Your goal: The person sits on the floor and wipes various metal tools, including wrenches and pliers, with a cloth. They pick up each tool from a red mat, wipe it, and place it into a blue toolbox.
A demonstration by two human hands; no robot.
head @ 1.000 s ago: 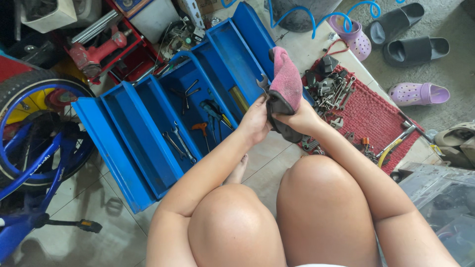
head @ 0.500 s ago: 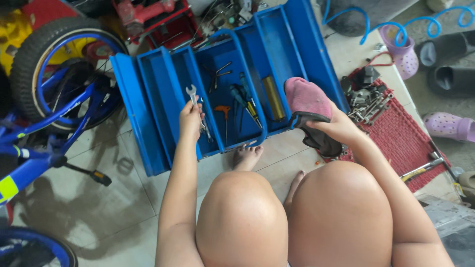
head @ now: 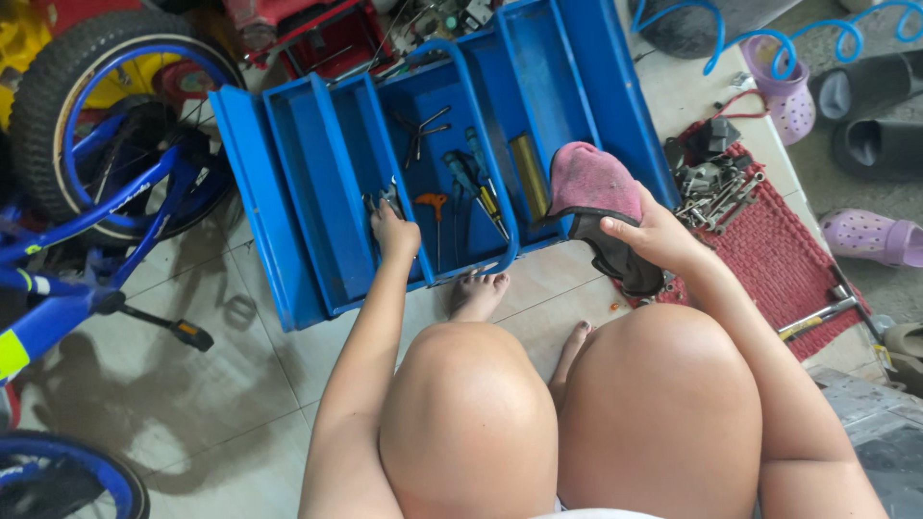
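My left hand (head: pixel 395 232) reaches down into a tray of the open blue metal toolbox (head: pixel 288 192). Its fingers are curled on a silver spanner (head: pixel 382 201) that lies among other spanners there. Over the toolbox's right end, my right hand (head: pixel 654 235) grips a pink and black cloth (head: pixel 594 185). The middle tray holds screwdrivers (head: pixel 473 183) and a brass-coloured bar (head: pixel 529 173). My bare knees fill the lower part of the view.
A red mat (head: pixel 769 255) to the right carries several loose sockets and spanners, with a hammer (head: pixel 817 315) at its near edge. A blue bicycle (head: pixel 87 221) stands at the left. Slippers (head: pixel 870 235) and a coiled blue hose (head: pixel 760 38) lie at the far right.
My left hand took the spanner out of the cloth, carried it left over the toolbox and lowered it into the tray. The right hand with the cloth stayed by the toolbox's right end.
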